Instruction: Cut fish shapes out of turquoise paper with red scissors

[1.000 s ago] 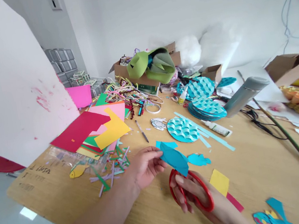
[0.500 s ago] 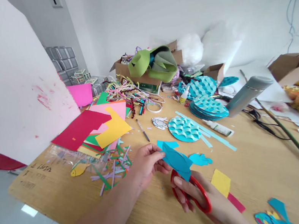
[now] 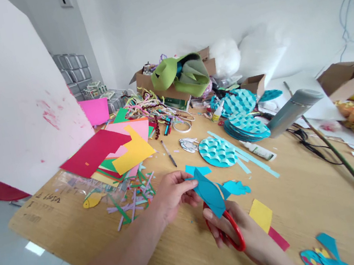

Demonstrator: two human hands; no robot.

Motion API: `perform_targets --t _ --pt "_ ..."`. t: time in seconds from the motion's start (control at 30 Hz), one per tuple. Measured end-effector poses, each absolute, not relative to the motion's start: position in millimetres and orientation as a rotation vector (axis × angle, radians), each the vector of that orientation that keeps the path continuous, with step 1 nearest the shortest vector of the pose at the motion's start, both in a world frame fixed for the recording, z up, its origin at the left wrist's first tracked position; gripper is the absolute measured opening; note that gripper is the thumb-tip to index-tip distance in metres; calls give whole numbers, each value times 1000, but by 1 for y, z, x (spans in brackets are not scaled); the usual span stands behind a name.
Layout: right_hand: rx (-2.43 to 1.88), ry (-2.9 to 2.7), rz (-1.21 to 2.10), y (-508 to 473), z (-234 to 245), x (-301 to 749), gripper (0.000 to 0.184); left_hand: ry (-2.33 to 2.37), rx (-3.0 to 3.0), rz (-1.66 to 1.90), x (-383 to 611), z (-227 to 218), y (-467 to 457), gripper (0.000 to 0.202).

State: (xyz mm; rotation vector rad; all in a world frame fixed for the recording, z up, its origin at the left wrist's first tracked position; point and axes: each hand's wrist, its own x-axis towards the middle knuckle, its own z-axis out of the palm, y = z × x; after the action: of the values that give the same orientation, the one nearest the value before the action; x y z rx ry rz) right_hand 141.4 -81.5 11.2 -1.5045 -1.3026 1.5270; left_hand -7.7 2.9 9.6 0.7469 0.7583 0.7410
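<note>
My left hand (image 3: pixel 170 195) pinches the upper left edge of a blue paper cut-out (image 3: pixel 208 191) and holds it above the wooden table (image 3: pixel 311 195). My right hand (image 3: pixel 240 231) has its fingers through the red handles of a pair of scissors (image 3: pixel 228 232); the blades are hidden behind the blue paper. A blue fish-shaped scrap (image 3: pixel 236 188) lies on the table just right of the held piece. A small yellow paper square (image 3: pixel 260 215) and a red strip (image 3: pixel 278 239) lie beside my right hand.
Coloured paper sheets (image 3: pixel 111 151) and cut strips (image 3: pixel 133 195) lie to the left. Blue scaled paper discs (image 3: pixel 217 152), a pen (image 3: pixel 168 153), a glue tube (image 3: pixel 258 151), a grey flask (image 3: pixel 291 112), cardboard boxes and a white board (image 3: pixel 3 99) crowd the back.
The blue paper has turned slightly in my left hand and the scissor handles have closed a little and shifted right. The camera view barely moved.
</note>
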Motion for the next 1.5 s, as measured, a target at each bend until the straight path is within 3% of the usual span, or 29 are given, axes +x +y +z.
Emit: perform_targets --t 0.5,0.83,1.2,1.5 --pt "-1565 -1381 1423 -79 14 140 47 769 639 671 -10 12 5 21" --pt "-1723 -1284 1359 -80 13 137 43 793 614 702 -10 12 5 22" --pt "-1581 -1501 1282 -78 8 141 29 814 603 724 -11 12 5 18" --pt "-1639 -1543 1263 -78 6 143 31 778 639 698 -11 14 6 19"
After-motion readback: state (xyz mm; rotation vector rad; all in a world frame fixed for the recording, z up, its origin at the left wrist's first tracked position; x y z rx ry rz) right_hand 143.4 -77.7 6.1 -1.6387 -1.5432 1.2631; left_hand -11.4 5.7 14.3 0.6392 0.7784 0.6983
